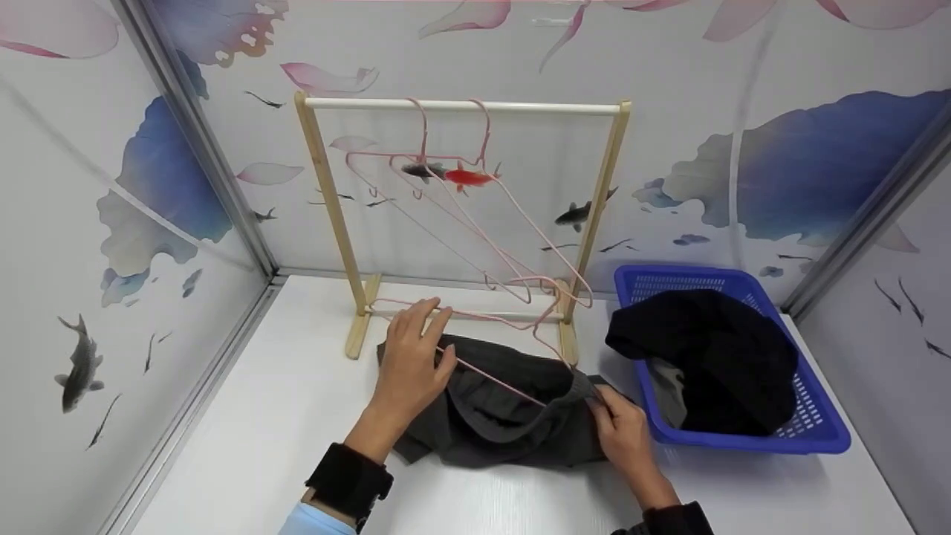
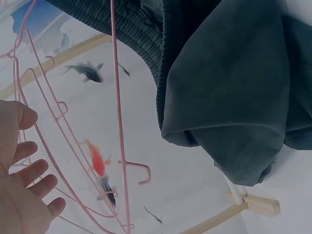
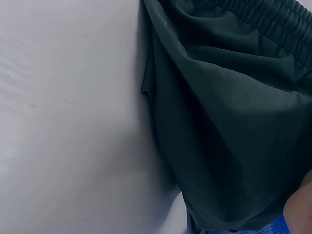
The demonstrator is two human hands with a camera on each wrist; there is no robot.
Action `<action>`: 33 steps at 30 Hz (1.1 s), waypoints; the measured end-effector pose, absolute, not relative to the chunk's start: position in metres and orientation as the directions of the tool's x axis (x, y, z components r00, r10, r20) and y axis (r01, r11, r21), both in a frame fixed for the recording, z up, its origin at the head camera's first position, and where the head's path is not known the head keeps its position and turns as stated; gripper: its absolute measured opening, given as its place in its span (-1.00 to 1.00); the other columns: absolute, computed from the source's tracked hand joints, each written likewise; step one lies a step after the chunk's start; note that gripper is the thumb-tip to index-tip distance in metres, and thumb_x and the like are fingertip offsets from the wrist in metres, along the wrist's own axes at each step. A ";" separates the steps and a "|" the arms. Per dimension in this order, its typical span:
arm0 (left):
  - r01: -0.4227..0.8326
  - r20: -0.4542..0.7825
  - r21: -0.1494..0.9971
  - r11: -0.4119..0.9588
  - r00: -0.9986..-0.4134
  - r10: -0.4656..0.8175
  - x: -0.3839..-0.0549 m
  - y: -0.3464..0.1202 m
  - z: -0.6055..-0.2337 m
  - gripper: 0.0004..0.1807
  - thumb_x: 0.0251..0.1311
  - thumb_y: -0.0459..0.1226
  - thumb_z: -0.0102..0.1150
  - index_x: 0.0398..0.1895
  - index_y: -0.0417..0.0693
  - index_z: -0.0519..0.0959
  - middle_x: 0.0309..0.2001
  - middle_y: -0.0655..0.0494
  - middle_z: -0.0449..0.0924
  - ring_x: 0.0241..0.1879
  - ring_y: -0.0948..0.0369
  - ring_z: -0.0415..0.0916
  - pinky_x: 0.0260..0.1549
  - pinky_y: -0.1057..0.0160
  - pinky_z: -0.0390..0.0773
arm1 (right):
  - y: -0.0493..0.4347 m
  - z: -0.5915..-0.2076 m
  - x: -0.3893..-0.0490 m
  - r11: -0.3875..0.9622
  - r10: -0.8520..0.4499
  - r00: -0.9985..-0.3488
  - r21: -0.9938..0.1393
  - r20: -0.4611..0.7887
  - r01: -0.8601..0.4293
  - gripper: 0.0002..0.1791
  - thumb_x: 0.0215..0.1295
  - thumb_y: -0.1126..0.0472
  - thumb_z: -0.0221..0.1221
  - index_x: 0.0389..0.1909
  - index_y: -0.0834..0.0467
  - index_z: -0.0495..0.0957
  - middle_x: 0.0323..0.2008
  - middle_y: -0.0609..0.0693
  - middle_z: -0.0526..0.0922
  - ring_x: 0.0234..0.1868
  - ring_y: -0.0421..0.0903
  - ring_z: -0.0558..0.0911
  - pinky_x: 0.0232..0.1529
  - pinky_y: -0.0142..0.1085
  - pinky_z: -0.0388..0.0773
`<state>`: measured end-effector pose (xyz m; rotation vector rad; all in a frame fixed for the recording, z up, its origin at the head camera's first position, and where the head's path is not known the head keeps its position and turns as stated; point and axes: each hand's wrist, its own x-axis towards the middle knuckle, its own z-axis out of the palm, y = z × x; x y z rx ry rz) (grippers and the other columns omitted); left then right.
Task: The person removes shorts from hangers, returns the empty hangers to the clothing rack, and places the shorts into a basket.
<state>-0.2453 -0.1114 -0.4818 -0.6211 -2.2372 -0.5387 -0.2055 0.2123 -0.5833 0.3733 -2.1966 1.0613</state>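
Dark grey shorts (image 1: pixel 513 438) with an elastic waistband lie bunched on the white table, waist opening upward. A pink hanger (image 1: pixel 490 379) slants across that opening, its right end inside the waistband and its left end raised outside. My right hand (image 1: pixel 622 431) pinches the waistband at the right side; only a bit of that hand (image 3: pixel 300 209) shows in the right wrist view. My left hand (image 1: pixel 412 360) is at the hanger's left part, fingers loosely extended and apart. In the left wrist view, the left hand (image 2: pixel 29 180) is beside the hanger wire without closing round it.
Behind the shorts stands a wooden rack (image 1: pixel 323 186) with a white rail (image 1: pixel 535 108), where two pink hangers (image 1: pixel 513 197) hang. On the right, a blue basket (image 1: pixel 825 438) holds black clothing (image 1: pixel 721 357) and a grey piece (image 1: pixel 669 390). Printed walls enclose the table.
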 end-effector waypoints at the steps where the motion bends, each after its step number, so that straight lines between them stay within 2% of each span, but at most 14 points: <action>1: 0.578 0.742 0.188 0.794 -0.613 0.271 -0.245 -0.110 -0.482 -0.51 0.21 -0.33 0.35 0.23 -0.26 0.58 0.27 -0.22 0.48 0.29 -0.12 0.41 0.29 -0.18 0.37 | 0.212 -0.583 -0.205 0.630 0.023 -0.743 -0.587 0.669 -0.508 -0.75 0.22 0.55 0.30 -0.20 0.18 0.74 -0.23 0.04 0.81 -0.18 -0.02 0.78 -0.06 -0.64 0.49; 13: 0.607 0.679 0.200 0.770 -0.652 0.337 -0.245 -0.090 -0.484 -0.52 0.38 -0.18 0.31 0.30 -0.14 0.56 0.24 -0.11 0.54 0.24 -0.07 0.48 0.30 -0.32 0.31 | 0.209 -0.579 -0.204 0.608 -0.027 -0.733 -0.571 0.680 -0.552 -0.71 0.20 0.56 0.32 -0.17 0.16 0.75 -0.21 -0.01 0.81 -0.16 -0.03 0.78 -0.03 -0.61 0.51; 21: 0.619 0.684 0.216 0.755 -0.648 0.335 -0.245 -0.079 -0.489 -0.62 0.37 -0.21 0.33 0.21 -0.06 0.63 -0.01 0.00 0.60 0.07 0.00 0.53 0.25 -0.29 0.35 | 0.209 -0.579 -0.204 0.619 -0.035 -0.713 -0.544 0.701 -0.566 -0.72 0.17 0.56 0.34 -0.21 0.15 0.75 -0.23 -0.02 0.80 -0.19 0.01 0.78 -0.02 -0.61 0.50; 26: 0.629 0.697 0.222 0.745 -0.637 0.330 -0.246 -0.076 -0.492 -0.70 0.37 -0.20 0.31 0.12 -0.03 0.67 -0.19 0.06 0.55 -0.07 0.03 0.52 0.14 -0.18 0.41 | 0.208 -0.579 -0.205 0.623 -0.036 -0.710 -0.540 0.703 -0.566 -0.73 0.17 0.56 0.33 -0.23 0.16 0.75 -0.24 -0.02 0.80 -0.20 0.01 0.78 -0.03 -0.60 0.51; 33: 0.629 0.709 0.318 0.709 -0.654 0.262 -0.247 -0.071 -0.492 -0.76 0.34 -0.16 0.34 -0.02 -0.06 0.71 -0.32 0.08 0.48 -0.24 0.08 0.45 0.01 -0.08 0.38 | 0.208 -0.579 -0.204 0.644 -0.032 -0.718 -0.535 0.695 -0.547 -0.75 0.18 0.54 0.32 -0.20 0.18 0.75 -0.24 0.01 0.80 -0.21 0.03 0.78 -0.06 -0.57 0.52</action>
